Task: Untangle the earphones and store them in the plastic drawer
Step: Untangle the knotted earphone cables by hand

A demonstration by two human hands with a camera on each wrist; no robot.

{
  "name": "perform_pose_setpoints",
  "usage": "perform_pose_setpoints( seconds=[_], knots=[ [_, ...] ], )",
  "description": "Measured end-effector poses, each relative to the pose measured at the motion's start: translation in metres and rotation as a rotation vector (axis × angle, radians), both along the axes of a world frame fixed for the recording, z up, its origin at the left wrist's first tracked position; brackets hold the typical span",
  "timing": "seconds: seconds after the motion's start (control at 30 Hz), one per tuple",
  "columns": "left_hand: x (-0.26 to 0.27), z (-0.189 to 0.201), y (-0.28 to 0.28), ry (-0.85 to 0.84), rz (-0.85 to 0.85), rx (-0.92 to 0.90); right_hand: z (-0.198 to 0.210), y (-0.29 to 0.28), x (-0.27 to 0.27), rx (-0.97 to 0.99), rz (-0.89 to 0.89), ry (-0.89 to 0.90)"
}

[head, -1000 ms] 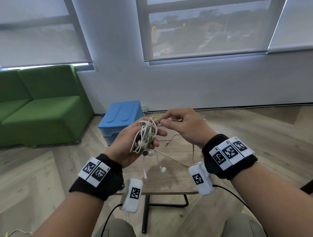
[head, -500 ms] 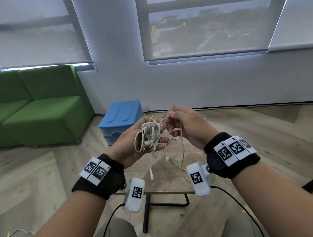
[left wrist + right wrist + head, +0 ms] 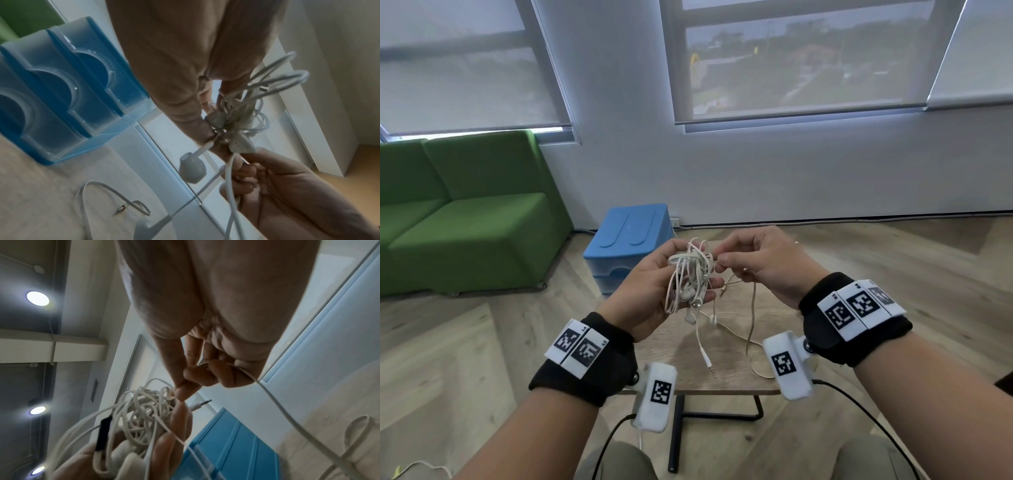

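A tangled bundle of white earphones [image 3: 690, 275] sits in my left hand [image 3: 654, 291], whose fingers curl round it above the small wooden table [image 3: 729, 373]. My right hand [image 3: 753, 263] pinches one strand of cable at the bundle's upper right. Loose cables, an earbud [image 3: 712, 321] and a jack plug [image 3: 709, 365] dangle below the hands. In the left wrist view the bundle [image 3: 242, 113] is close up, with an earbud [image 3: 192, 167] hanging. The right wrist view shows my thumb and finger pinching a cable [image 3: 273, 399] beside the bundle [image 3: 141, 415]. The blue plastic drawer [image 3: 630, 245] stands on the floor behind the table.
A green sofa [image 3: 462, 219] stands at the left against the wall. A beige cable [image 3: 751, 329] loops down onto the table top. Wood floor lies all around the table, and the wall with windows is behind the drawer.
My right hand has shifted its pinch on the cable near the bundle's top, and the hanging jack plug and earbud have swung lower. My left hand keeps holding the bundle.
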State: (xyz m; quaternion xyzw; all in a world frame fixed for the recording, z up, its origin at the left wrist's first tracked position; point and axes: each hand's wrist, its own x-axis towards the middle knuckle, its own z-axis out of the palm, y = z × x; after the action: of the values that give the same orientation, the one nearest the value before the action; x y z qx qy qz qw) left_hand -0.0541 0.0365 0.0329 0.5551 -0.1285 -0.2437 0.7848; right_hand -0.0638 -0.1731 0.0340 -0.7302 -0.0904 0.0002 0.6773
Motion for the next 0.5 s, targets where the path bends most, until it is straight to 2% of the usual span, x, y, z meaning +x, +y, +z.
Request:
perform_pose_setpoints(
  seconds=[0.2, 0.4, 0.5],
  knots=[
    [0.0021, 0.0009, -0.0022, -0.073, 0.047, 0.097, -0.0099, 0.0083, -0.0019, 0.118, -0.005, 0.094],
    [0.0012, -0.0001, -0.0028, -0.122, 0.073, 0.170, -0.0110, 0.0049, -0.0012, 0.037, -0.029, 0.104],
    [0.0011, -0.0004, -0.0046, -0.138, 0.080, 0.185, -0.0080, 0.0043, -0.0033, 0.056, -0.015, 0.095]
  ],
)
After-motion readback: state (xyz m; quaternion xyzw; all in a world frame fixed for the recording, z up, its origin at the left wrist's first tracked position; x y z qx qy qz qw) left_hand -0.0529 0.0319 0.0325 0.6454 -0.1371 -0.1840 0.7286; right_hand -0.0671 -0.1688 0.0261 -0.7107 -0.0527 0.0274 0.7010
